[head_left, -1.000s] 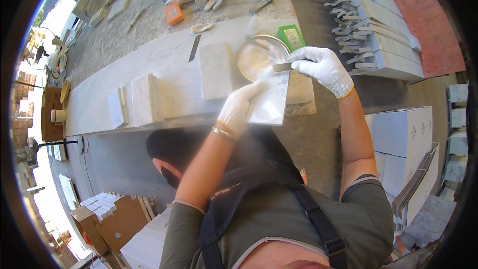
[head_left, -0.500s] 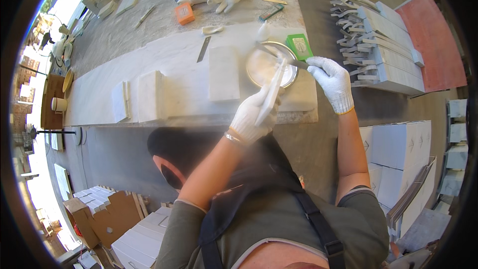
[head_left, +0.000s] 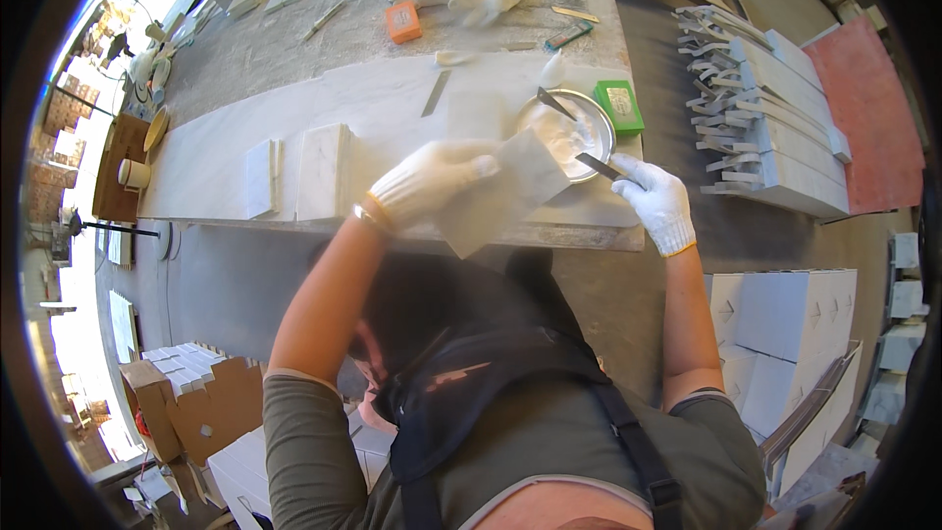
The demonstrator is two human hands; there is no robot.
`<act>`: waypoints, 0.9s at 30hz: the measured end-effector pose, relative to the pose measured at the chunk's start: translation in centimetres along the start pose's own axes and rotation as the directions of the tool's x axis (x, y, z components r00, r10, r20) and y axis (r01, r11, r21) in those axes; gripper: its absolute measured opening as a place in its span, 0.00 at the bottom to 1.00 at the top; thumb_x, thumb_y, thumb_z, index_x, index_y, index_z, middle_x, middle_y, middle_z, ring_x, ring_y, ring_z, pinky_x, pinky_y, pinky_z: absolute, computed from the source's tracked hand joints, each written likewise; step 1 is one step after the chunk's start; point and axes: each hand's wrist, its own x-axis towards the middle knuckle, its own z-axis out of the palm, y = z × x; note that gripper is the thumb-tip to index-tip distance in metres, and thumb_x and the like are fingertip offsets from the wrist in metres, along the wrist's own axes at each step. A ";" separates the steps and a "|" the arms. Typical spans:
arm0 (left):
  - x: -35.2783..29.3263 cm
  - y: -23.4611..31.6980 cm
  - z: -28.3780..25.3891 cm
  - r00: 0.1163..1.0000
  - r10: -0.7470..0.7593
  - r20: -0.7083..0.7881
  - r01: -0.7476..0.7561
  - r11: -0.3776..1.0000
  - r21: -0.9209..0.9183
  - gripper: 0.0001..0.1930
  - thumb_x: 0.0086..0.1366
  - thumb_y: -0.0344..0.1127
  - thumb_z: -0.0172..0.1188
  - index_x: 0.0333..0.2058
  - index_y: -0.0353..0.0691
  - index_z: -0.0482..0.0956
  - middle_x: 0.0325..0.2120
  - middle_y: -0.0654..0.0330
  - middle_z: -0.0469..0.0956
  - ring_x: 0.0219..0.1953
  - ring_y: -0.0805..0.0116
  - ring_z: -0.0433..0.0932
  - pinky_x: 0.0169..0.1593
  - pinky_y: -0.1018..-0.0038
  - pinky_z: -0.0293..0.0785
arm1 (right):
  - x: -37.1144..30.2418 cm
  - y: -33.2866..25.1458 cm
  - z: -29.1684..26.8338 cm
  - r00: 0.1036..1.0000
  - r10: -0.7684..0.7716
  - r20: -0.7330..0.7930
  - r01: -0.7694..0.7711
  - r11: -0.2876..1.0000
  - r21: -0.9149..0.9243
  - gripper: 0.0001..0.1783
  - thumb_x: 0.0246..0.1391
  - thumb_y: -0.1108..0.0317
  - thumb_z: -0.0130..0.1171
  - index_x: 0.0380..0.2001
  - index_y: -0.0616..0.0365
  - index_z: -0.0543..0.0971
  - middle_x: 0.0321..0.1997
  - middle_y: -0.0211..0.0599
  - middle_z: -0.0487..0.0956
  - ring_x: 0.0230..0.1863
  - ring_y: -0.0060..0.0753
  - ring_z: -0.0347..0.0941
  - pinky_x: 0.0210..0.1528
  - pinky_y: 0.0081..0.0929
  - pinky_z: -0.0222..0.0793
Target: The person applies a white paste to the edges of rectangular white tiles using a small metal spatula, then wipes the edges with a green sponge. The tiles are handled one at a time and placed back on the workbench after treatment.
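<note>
My left hand [head_left: 432, 183], in a white knitted glove, grips a thin pale marble tile [head_left: 512, 192] by its left side. The tile is tilted with its broad face showing, above the table's front edge. A dark-bladed putty knife [head_left: 599, 166] is in my gloved right hand [head_left: 655, 201]; its tip is over the white paste at the right side of a round metal tin [head_left: 586, 137]. A second dark blade [head_left: 556, 103] leans in the tin's far side. Just right of the tin stands a green box [head_left: 619, 106]. Another pale tile [head_left: 476, 114] lies behind the held one, partly hidden.
Upright stacked tiles [head_left: 324, 173] and a thinner pair [head_left: 260, 179] stand on the table's left. Farther back lie an orange box [head_left: 402, 22], work gloves [head_left: 488, 2] and a flat metal strip [head_left: 435, 93]. Strapped white boxes [head_left: 785, 128] stand right of the table.
My left hand has moved left and turned the tile from edge-on to broad face showing. The putty knife in my right hand has come away from the tile and lowered toward the tin's near side.
</note>
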 end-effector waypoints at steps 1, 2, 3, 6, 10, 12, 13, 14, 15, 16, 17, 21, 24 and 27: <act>0.8 0.2 -1.5 0.998 -0.020 0.059 0.014 0.996 0.091 0.28 0.74 0.51 0.63 0.62 0.34 0.80 0.47 0.60 0.85 0.47 0.74 0.81 0.55 0.72 0.78 | -0.1 0.0 0.1 1.000 0.005 -0.001 -0.005 1.000 0.022 0.23 0.58 0.76 0.69 0.58 0.61 0.84 0.50 0.35 0.89 0.44 0.20 0.84 0.50 0.21 0.78; 1.6 0.4 -2.8 0.993 -0.031 0.115 0.008 0.981 0.195 0.28 0.74 0.52 0.63 0.61 0.34 0.81 0.47 0.60 0.85 0.48 0.74 0.81 0.57 0.72 0.78 | -0.3 -0.1 0.1 1.000 0.011 -0.002 -0.011 0.999 0.043 0.22 0.58 0.76 0.69 0.57 0.62 0.84 0.49 0.34 0.89 0.43 0.20 0.84 0.49 0.21 0.78; 2.3 0.5 -3.9 0.981 0.012 0.195 -0.063 0.963 0.260 0.28 0.73 0.52 0.64 0.60 0.34 0.82 0.48 0.58 0.86 0.49 0.72 0.81 0.59 0.70 0.76 | -0.5 -0.3 0.2 0.999 0.038 -0.005 -0.038 0.997 0.063 0.21 0.59 0.76 0.69 0.56 0.62 0.84 0.48 0.33 0.89 0.43 0.20 0.84 0.48 0.20 0.78; 4.9 0.8 -6.0 0.952 -0.002 0.307 -0.153 0.866 0.477 0.29 0.71 0.52 0.65 0.60 0.34 0.82 0.49 0.58 0.87 0.49 0.70 0.82 0.60 0.69 0.76 | -1.4 -1.1 0.7 0.980 0.201 -0.002 -0.195 0.954 0.227 0.16 0.60 0.69 0.69 0.50 0.58 0.86 0.46 0.37 0.89 0.46 0.27 0.84 0.50 0.26 0.77; 7.4 0.9 -5.7 0.943 -0.056 0.327 -0.199 0.691 0.695 0.22 0.65 0.48 0.67 0.56 0.50 0.87 0.42 0.60 0.89 0.41 0.67 0.83 0.52 0.67 0.77 | -2.0 -2.5 1.7 0.969 0.243 0.044 -0.231 0.832 0.505 0.11 0.63 0.71 0.66 0.48 0.61 0.83 0.43 0.32 0.87 0.40 0.20 0.81 0.41 0.21 0.74; 8.0 1.0 -5.0 0.941 0.004 0.339 -0.281 0.568 0.774 0.19 0.62 0.44 0.67 0.52 0.56 0.89 0.38 0.57 0.89 0.39 0.57 0.84 0.48 0.63 0.78 | -2.2 -3.2 2.2 0.973 0.223 0.063 -0.221 0.807 0.547 0.09 0.65 0.71 0.63 0.47 0.58 0.80 0.41 0.33 0.87 0.35 0.18 0.81 0.32 0.16 0.69; 8.2 1.0 -4.6 0.940 0.050 0.337 -0.317 0.492 0.811 0.18 0.61 0.43 0.68 0.51 0.56 0.90 0.38 0.57 0.88 0.40 0.55 0.84 0.48 0.62 0.78 | -2.2 -3.5 2.3 0.970 0.230 0.082 -0.237 0.806 0.542 0.09 0.65 0.71 0.62 0.47 0.58 0.80 0.42 0.33 0.87 0.35 0.18 0.81 0.31 0.16 0.69; 8.2 1.0 -4.3 0.937 0.094 0.338 -0.345 0.410 0.844 0.17 0.61 0.43 0.68 0.49 0.55 0.90 0.38 0.56 0.88 0.41 0.53 0.84 0.47 0.61 0.78 | -2.2 -3.9 2.5 0.967 0.235 0.102 -0.252 0.803 0.540 0.09 0.65 0.71 0.62 0.47 0.58 0.80 0.42 0.33 0.87 0.35 0.18 0.81 0.31 0.16 0.70; 8.1 0.9 -4.1 0.940 0.123 0.317 -0.339 0.409 0.847 0.17 0.60 0.43 0.69 0.49 0.55 0.90 0.40 0.56 0.87 0.42 0.52 0.84 0.48 0.60 0.78 | -2.2 -4.2 2.7 0.966 0.232 0.114 -0.256 0.801 0.541 0.08 0.65 0.71 0.61 0.47 0.58 0.80 0.43 0.33 0.87 0.36 0.18 0.81 0.31 0.16 0.70; 7.8 0.8 -3.8 0.943 0.152 0.296 -0.332 0.408 0.850 0.16 0.60 0.43 0.69 0.48 0.54 0.90 0.42 0.57 0.87 0.44 0.51 0.83 0.48 0.59 0.78 | -2.1 -4.4 2.9 0.967 0.225 0.123 -0.254 0.786 0.563 0.10 0.65 0.71 0.61 0.48 0.58 0.80 0.43 0.34 0.87 0.35 0.19 0.81 0.31 0.16 0.70; 7.5 0.6 -3.5 0.944 0.183 0.273 -0.325 0.403 0.856 0.16 0.59 0.43 0.70 0.47 0.53 0.90 0.44 0.58 0.86 0.46 0.50 0.83 0.49 0.58 0.79 | -2.1 -4.7 3.2 0.970 0.210 0.123 -0.242 0.773 0.587 0.11 0.65 0.72 0.61 0.50 0.58 0.80 0.43 0.34 0.87 0.35 0.19 0.81 0.30 0.16 0.70; 4.7 -0.9 -2.4 0.905 0.426 -0.010 -0.228 0.504 0.833 0.21 0.59 0.46 0.71 0.52 0.54 0.87 0.53 0.54 0.82 0.53 0.48 0.81 0.54 0.56 0.78 | -2.1 -5.1 3.9 0.978 0.177 0.111 -0.206 0.724 0.659 0.18 0.65 0.72 0.62 0.57 0.59 0.80 0.43 0.35 0.87 0.34 0.20 0.81 0.30 0.16 0.70; 2.2 -2.6 -0.8 0.808 0.466 -0.360 0.021 0.588 0.808 0.25 0.62 0.49 0.69 0.57 0.54 0.83 0.61 0.46 0.76 0.59 0.42 0.77 0.60 0.55 0.76 | -2.0 -5.3 4.2 0.969 0.208 0.137 -0.247 0.746 0.618 0.22 0.65 0.71 0.62 0.62 0.57 0.80 0.43 0.34 0.87 0.32 0.18 0.80 0.30 0.15 0.70; 1.1 -4.2 1.4 0.805 0.263 -0.532 0.229 0.689 0.687 0.29 0.66 0.55 0.66 0.62 0.52 0.79 0.69 0.36 0.67 0.66 0.36 0.72 0.66 0.52 0.72 | -1.3 -5.4 4.4 0.980 0.155 0.125 -0.198 0.791 0.579 0.21 0.65 0.71 0.63 0.61 0.57 0.82 0.41 0.32 0.87 0.32 0.16 0.79 0.30 0.15 0.69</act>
